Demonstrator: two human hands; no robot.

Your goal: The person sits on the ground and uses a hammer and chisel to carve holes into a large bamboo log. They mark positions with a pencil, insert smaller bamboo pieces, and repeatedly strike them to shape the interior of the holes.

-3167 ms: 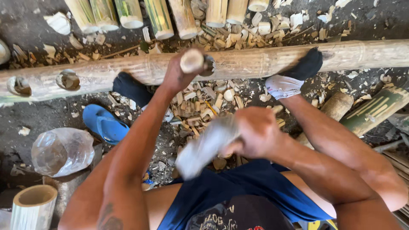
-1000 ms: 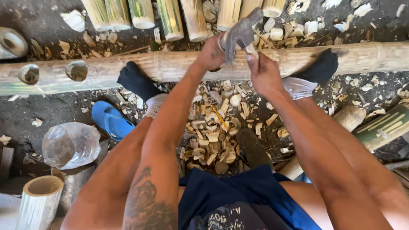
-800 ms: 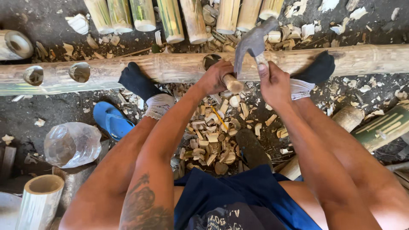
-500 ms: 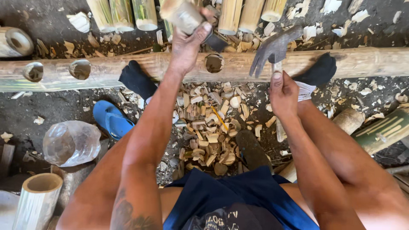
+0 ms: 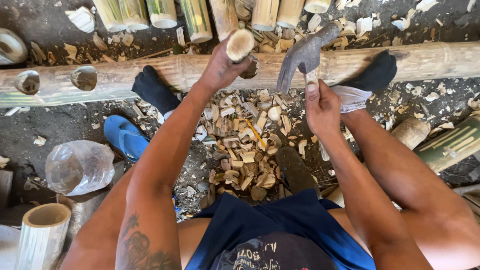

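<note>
1. A short bamboo peg (image 5: 240, 45) is being held upright at a hole in the long bamboo pole (image 5: 430, 60), its cut end facing up.
2. The peg is being gripped by the left hand (image 5: 220, 67), fingers wrapped tight around its lower part.
3. A claw hammer (image 5: 305, 52) is being held just beside the peg, head raised over the pole; the right hand (image 5: 322, 107) is clamped on the handle close under the head.
4. The peg is judged light, stiff and dry, liable to split at the end; it is best held low, clear of the top.
5. The hammer is judged head-heavy; a grip further down the handle would give more swing.
6. Against half a second ago, the peg is being brought down from high above the pole to the hole, and the hammer is being moved left, nearer to it.
7. Chips (image 5: 245, 150) are lying below, a blue sandal (image 5: 125, 137) and a plastic bottle (image 5: 80, 167) to the left.
</note>
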